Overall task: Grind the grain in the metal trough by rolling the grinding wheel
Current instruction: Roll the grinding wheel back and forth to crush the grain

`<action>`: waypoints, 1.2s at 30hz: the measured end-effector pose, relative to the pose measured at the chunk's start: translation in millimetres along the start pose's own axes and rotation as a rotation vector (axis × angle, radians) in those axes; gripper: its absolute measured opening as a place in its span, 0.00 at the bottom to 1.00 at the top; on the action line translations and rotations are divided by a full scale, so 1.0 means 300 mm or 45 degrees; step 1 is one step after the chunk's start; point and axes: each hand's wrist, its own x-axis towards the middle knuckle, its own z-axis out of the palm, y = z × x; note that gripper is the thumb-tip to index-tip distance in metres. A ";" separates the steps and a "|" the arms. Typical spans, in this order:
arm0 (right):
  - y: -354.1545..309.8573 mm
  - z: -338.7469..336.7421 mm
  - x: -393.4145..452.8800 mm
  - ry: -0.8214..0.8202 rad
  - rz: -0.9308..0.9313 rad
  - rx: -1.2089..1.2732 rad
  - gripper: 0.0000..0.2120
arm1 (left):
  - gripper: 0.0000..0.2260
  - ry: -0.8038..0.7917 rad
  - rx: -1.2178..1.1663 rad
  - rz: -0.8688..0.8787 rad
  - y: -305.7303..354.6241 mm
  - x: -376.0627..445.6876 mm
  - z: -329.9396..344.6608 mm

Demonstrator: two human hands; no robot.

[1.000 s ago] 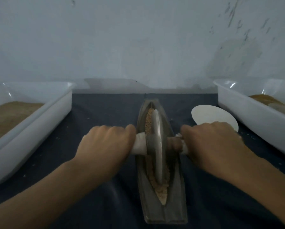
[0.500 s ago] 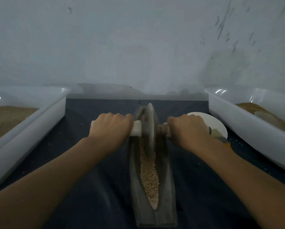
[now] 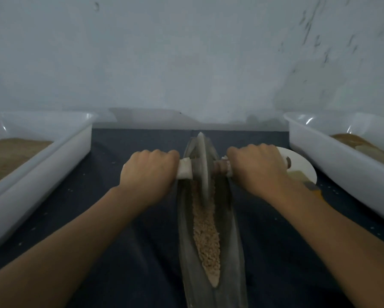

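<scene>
Grain (image 3: 205, 230) lies along the trough (image 3: 231, 252) groove on the desk (image 3: 131, 152), wheel (image 3: 203, 165) upright at its far end, left hand (image 3: 150, 172) and right hand (image 3: 256, 168) each wrapped around the axle, probably to keep pressure even.

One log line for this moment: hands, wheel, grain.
left hand grips axle | right hand grips axle | grinding wheel at trough far end | grain exposed near end
</scene>
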 end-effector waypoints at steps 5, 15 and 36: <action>0.009 -0.028 -0.041 -0.046 -0.056 0.066 0.10 | 0.13 -0.126 -0.040 0.052 0.005 -0.014 -0.065; -0.004 -0.073 -0.196 0.010 -0.128 0.027 0.21 | 0.24 -0.097 -0.015 0.205 0.010 -0.161 -0.162; -0.004 -0.043 -0.126 0.086 -0.131 -0.016 0.16 | 0.18 -0.009 0.046 0.108 0.017 -0.121 -0.074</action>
